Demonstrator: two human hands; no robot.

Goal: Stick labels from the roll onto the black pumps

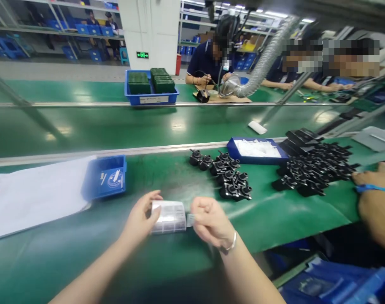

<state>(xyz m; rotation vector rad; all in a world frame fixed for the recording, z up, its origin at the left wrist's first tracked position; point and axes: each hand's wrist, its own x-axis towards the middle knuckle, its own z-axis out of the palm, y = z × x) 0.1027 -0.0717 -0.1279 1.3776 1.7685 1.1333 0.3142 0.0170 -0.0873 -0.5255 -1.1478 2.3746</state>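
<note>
My left hand point(141, 217) is closed on the left edge of a small white label sheet point(169, 216), held just above the green bench. My right hand point(211, 220), with a bracelet on the wrist, pinches a small pale label point(190, 219) at the sheet's right edge. Beyond my hands lies a cluster of small black plastic parts point(227, 175).
A small blue bin point(105, 176) and a white sheet of paper point(37, 194) lie to the left. A blue tray of white pieces point(255, 150) and a big heap of black parts point(312, 166) lie right, by a co-worker's arm point(375, 194). People work across the conveyor.
</note>
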